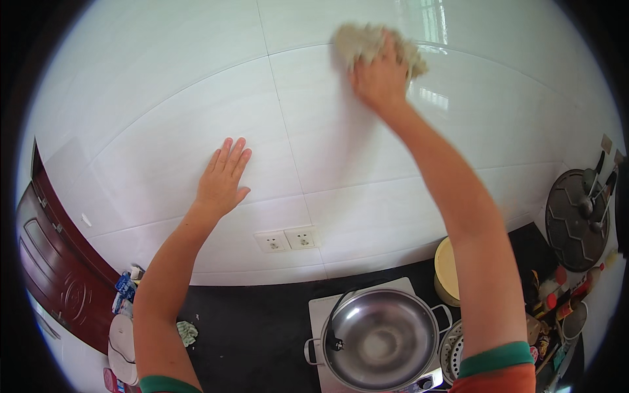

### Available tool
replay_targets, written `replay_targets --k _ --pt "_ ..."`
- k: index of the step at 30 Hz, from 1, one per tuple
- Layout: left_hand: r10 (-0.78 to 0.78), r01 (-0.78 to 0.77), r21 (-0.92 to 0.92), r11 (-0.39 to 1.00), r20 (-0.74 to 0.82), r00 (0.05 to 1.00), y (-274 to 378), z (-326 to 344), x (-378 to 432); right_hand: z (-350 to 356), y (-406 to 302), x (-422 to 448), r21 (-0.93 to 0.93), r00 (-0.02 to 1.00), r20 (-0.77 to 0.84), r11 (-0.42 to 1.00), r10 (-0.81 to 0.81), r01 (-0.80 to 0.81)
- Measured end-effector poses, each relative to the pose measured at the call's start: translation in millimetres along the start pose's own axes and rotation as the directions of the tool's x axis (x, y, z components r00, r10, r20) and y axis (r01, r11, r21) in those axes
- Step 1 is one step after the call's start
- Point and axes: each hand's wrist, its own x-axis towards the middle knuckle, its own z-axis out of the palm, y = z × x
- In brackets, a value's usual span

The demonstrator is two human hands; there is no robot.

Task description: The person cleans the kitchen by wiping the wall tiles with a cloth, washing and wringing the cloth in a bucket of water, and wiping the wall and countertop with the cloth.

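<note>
My right hand (381,76) presses a bunched beige cloth (361,43) against the glossy white wall tiles (344,123), high up at a horizontal joint. The cloth looks slightly blurred. Lower and to the left, my left hand (222,179) lies on the tiles with its fingers spread and holds nothing. Two wall sockets (286,239) are set side by side below the hands. Under them, on the black countertop (250,324), a two-handled stainless steel pan (382,339) rests on an induction cooker (318,314).
A yellow basin (446,275) and a perforated steamer tray (454,353) are right of the pan, partly behind my arm. Bottles (545,304) crowd the right end, below hanging ladles and a large dark lid (575,221). A crumpled striped cloth (187,333) lies at left, near a dark red door (64,255).
</note>
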Motion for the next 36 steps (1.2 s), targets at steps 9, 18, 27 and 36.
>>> replay_targets --k 9,18,27,36 --pt "0.042 -0.042 -0.075 0.996 -0.001 0.999 3 -7 6 9 32 -210 0.295 0.776 0.114 0.767 -0.620 0.570" --pt "-0.030 0.031 -0.042 0.999 0.016 0.999 6 -1 5 7 -54 -31 0.160 0.945 -0.120 0.933 -0.305 0.322" --pt "0.011 -0.012 -0.078 0.997 -0.006 1.000 -5 -5 2 -5 28 -192 0.181 0.773 0.163 0.789 -0.613 0.587" --pt "0.010 -0.015 -0.097 0.995 -0.045 0.999 -1 3 -3 -11 -45 24 -0.003 0.975 -0.049 0.976 -0.219 0.219"
